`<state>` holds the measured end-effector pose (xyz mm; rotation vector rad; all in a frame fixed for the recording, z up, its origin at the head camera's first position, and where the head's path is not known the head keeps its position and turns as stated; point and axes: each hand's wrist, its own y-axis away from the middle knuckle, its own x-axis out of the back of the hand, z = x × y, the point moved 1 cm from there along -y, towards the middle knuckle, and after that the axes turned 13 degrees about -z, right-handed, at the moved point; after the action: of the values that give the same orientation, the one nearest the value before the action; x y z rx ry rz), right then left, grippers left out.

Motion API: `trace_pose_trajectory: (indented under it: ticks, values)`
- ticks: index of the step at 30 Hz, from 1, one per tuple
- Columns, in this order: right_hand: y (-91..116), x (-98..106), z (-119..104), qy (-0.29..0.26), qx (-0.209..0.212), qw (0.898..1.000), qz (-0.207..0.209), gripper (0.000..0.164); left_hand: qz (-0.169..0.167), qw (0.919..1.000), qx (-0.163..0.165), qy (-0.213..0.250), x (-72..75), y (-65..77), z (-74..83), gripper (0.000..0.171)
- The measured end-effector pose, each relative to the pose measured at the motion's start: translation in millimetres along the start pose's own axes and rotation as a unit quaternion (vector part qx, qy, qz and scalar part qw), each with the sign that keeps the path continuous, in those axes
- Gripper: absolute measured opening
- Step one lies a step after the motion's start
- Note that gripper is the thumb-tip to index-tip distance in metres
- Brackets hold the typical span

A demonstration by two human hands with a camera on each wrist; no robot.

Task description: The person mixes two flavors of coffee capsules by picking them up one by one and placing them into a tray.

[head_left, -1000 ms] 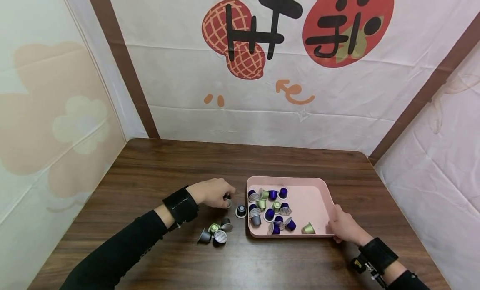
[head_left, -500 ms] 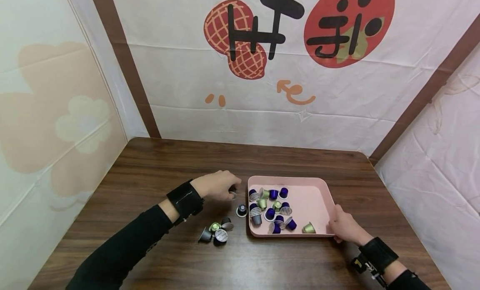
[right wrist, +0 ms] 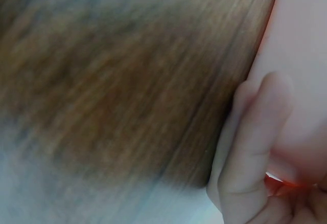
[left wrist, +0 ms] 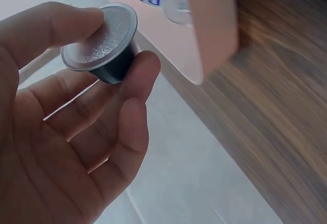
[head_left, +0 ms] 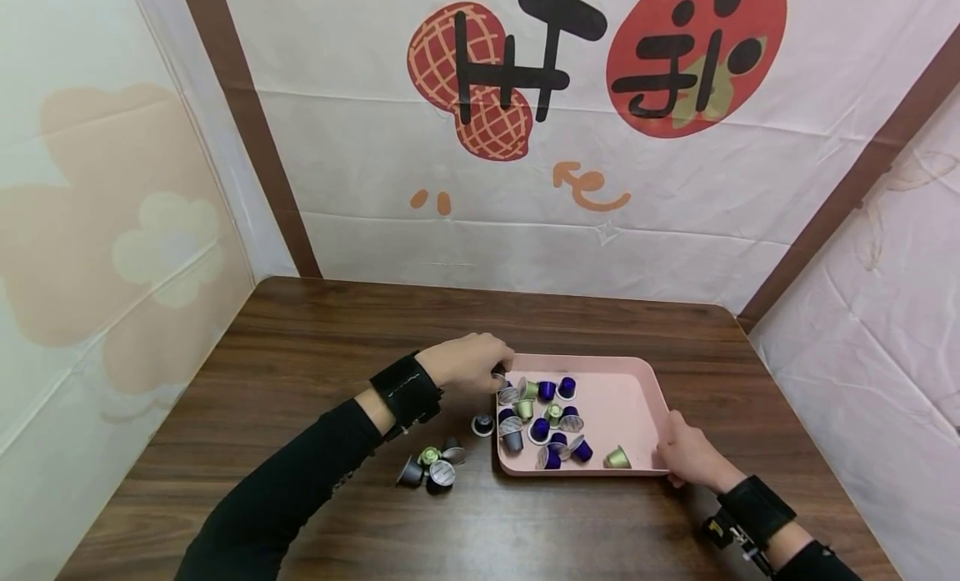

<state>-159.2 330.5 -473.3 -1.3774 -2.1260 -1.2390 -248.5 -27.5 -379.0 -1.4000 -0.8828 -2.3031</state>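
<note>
My left hand is at the back left corner of a pink tray. It pinches a dark coffee capsule by thumb and fingers, the silver foil lid facing the thumb in the left wrist view. Inside the tray, mostly toward its left, lie several capsules: purple-blue ones like this capsule, pale green ones like this capsule, and a grey capsule. At the tray's front right corner, my right hand grips the wall; its fingers curl at the edge in the right wrist view.
One dark capsule stands on the wooden table just left of the tray. Nearer the front lies a small cluster, with a green capsule, a silver-lidded capsule and a dark capsule. Printed cloth hangs behind the table.
My left hand has moved right and slightly back with the dark coffee capsule, from the bare table to the tray's left edge. My right hand and the tray have stayed put.
</note>
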Motion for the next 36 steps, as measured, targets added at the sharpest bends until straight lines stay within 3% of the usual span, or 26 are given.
trace_pose_trajectory:
  ticks: [13,17,19,26,36]
  values:
    - [-4,0,2,0.000,-0.003,1.000,-0.004,0.036,-0.030,0.9984,-0.022,-0.043,11.3,-43.4,36.6,0.007]
    - [-5,1,3,-0.004,-0.008,1.000,-0.006,0.036,-0.037,0.9966,-0.030,-0.068,11.8,-56.4,49.8,0.011]
    - [-5,0,3,-0.006,-0.008,1.000,-0.005,0.035,-0.038,0.9957,-0.038,-0.076,11.7,-62.3,57.0,0.005]
    - [-3,1,3,-0.008,-0.002,1.000,-0.001,0.036,-0.048,0.9935,-0.066,-0.080,7.8,-79.9,81.7,0.011]
    - [-2,2,3,-0.011,-0.001,1.000,0.002,0.033,-0.034,0.9794,-0.106,-0.169,-1.4,-101.1,103.2,0.008]
